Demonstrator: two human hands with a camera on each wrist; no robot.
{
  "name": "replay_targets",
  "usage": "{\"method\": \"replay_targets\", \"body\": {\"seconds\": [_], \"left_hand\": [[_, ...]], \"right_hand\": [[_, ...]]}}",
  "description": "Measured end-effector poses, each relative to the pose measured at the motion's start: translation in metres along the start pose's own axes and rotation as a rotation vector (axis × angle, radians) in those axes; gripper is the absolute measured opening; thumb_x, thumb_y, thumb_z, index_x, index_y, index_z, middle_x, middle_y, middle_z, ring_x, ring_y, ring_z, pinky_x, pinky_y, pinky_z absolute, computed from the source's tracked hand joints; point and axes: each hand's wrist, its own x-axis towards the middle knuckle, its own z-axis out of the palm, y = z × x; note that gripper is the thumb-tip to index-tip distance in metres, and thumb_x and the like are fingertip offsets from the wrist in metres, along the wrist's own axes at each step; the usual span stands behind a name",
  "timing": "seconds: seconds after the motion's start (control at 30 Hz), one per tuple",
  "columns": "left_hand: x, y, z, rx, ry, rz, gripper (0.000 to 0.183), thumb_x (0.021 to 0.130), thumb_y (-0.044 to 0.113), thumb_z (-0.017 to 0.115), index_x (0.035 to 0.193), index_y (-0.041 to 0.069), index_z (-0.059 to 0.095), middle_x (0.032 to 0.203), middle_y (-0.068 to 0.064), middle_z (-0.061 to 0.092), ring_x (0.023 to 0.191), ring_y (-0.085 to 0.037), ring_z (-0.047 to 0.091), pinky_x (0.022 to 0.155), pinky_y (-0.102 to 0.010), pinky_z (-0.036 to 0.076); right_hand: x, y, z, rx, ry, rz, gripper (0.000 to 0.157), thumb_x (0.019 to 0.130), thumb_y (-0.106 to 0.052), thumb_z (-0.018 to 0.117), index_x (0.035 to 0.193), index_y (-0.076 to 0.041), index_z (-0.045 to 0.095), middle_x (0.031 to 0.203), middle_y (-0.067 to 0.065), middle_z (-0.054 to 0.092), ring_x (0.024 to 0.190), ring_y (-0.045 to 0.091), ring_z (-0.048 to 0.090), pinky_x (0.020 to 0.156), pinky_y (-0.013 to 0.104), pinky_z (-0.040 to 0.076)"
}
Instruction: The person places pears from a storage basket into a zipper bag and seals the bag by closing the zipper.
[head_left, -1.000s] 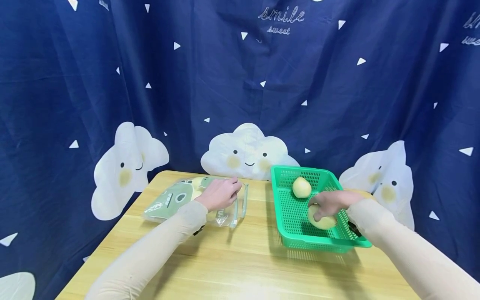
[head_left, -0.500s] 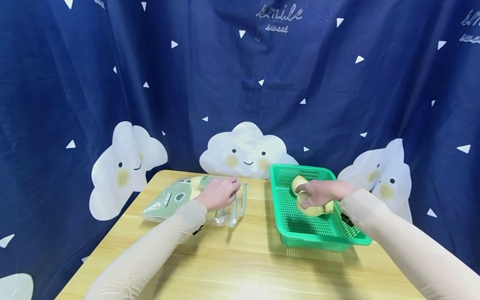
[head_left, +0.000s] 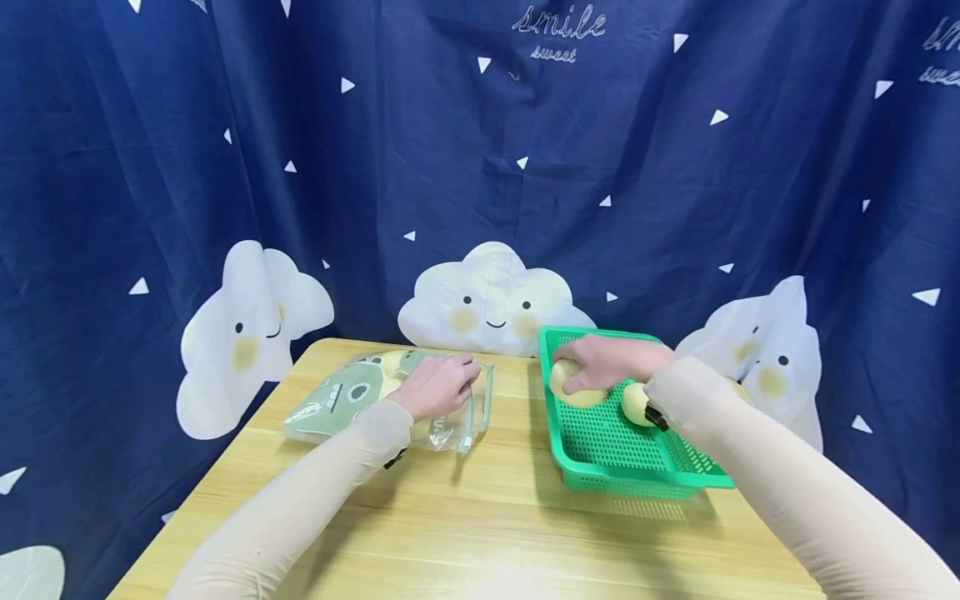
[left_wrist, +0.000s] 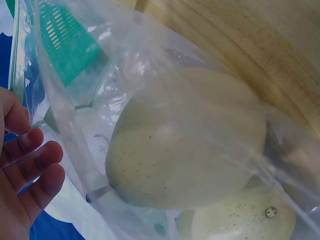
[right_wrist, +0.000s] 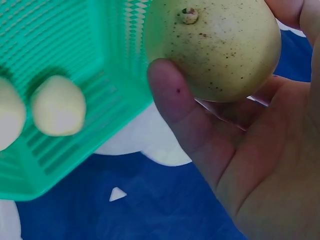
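Right hand [head_left: 609,357] holds a fruit [right_wrist: 215,52]; left hand [head_left: 438,387] apparently pinches bag [head_left: 324,410], grip partly hidden.

Homey in here, like a curtained-off corner of a rm, tho can't tell which rm: navy curtain [head_left: 442,108] w/ smiley clouds [head_left: 487,312], sm. white triangles [head_left: 719,117] & "smile sweet" lettering [head_left: 558,23] hangs right behind a wood-grain table [head_left: 420,533] w/ rounded corner.

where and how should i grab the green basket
Probably take the green basket by its rim, from left and right at once: the rim juts out past the walls, giving an edge to hook under, and the pears lying inside call for a level lift. The right sleeve covers part of the right rim, so clear it first.
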Motion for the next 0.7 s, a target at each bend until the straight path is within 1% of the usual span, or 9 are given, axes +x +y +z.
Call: {"method": "replay_targets", "body": {"seconds": [0.07,0.13,0.2,0.3,0.43,0.5,0.6,0.63,0.7], "left_hand": [[0.000,-0.001,-0.001,0.004,-0.004,-0.002,0.011,0.091,0.013,0.061,0.083,0.019,0.056,0.079,0.006,0.050,0.058,-0.010,0.046,0.049,-0.029,0.038],[0.000,-0.001,-0.002,0.009,-0.010,-0.004,0.011,0.091,0.014,0.060,0.083,0.019,0.056,0.079,0.006,0.050,0.058,-0.010,0.046,0.049,-0.029,0.038],[0.000,-0.001,-0.002,0.010,-0.018,-0.007,0.011,0.091,0.014,0.060,0.083,0.020,0.055,0.080,0.006,0.050,0.059,-0.010,0.046,0.049,-0.029,0.038],[0.000,-0.001,-0.003,0.010,-0.024,-0.012,0.010,0.091,0.015,0.060,0.083,0.020,0.056,0.080,0.007,0.050,0.059,-0.009,0.047,0.049,-0.029,0.038],[0.000,-0.002,-0.001,0.013,-0.005,-0.005,0.010,0.092,0.016,0.060,0.084,0.020,0.056,0.080,0.007,0.050,0.059,-0.009,0.047,0.050,-0.028,0.038],[0.000,-0.002,-0.001,0.014,0.007,0.002,0.009,0.091,0.016,0.061,0.084,0.020,0.057,0.080,0.006,0.050,0.059,-0.010,0.046,0.050,-0.028,0.039],[0.000,-0.004,-0.001,0.010,0.022,0.008,0.009,0.091,0.015,0.061,0.084,0.019,0.057,0.080,0.005,0.050,0.059,-0.010,0.046,0.050,-0.029,0.039],[0.000,-0.005,-0.001,0.008,0.025,0.009,0.008,0.091,0.015,0.061,0.085,0.019,0.057,0.080,0.005,0.051,0.059,-0.011,0.047,0.050,-0.029,0.039],[-0.001,-0.006,-0.001,0.003,0.031,0.007,0.007,0.091,0.015,0.061,0.086,0.019,0.058,0.081,0.005,0.051,0.059,-0.011,0.047,0.051,-0.029,0.040]], "right_hand": [[0.009,-0.005,-0.002,0.019,0.010,-0.020,0.046,0.088,-0.033,0.068,0.127,-0.010,0.063,0.092,-0.001,0.063,0.076,0.013,0.057,0.072,0.030,0.049],[0.018,-0.010,-0.004,0.044,0.016,-0.032,0.048,0.087,-0.033,0.068,0.128,-0.009,0.063,0.093,-0.001,0.063,0.075,0.014,0.056,0.071,0.030,0.048],[0.028,-0.014,-0.005,0.046,0.024,-0.053,0.049,0.086,-0.034,0.069,0.128,-0.008,0.064,0.093,-0.001,0.064,0.077,0.013,0.055,0.072,0.029,0.047],[0.042,-0.021,-0.005,0.083,-0.005,-0.051,0.047,0.087,-0.034,0.068,0.126,-0.009,0.064,0.090,0.000,0.065,0.070,0.012,0.056,0.068,0.029,0.048],[0.058,-0.028,-0.004,0.153,-0.055,-0.025,0.047,0.089,-0.033,0.069,0.128,-0.009,0.062,0.088,0.001,0.064,0.059,0.011,0.058,0.060,0.028,0.052],[0.065,-0.031,-0.003,0.185,-0.075,-0.009,0.048,0.090,-0.032,0.069,0.131,-0.009,0.060,0.091,0.001,0.064,0.058,0.012,0.059,0.059,0.030,0.055],[0.075,-0.035,-0.003,0.224,-0.104,0.014,0.050,0.091,-0.031,0.069,0.134,-0.009,0.057,0.095,0.004,0.064,0.059,0.017,0.061,0.058,0.033,0.057],[0.079,-0.036,-0.002,0.230,-0.113,0.026,0.050,0.092,-0.031,0.069,0.135,-0.009,0.057,0.098,0.005,0.065,0.059,0.018,0.062,0.059,0.034,0.057],[0.086,-0.037,0.000,0.238,-0.126,0.043,0.053,0.091,-0.033,0.069,0.137,-0.010,0.056,0.109,0.006,0.065,0.062,0.023,0.065,0.061,0.037,0.059]]}}
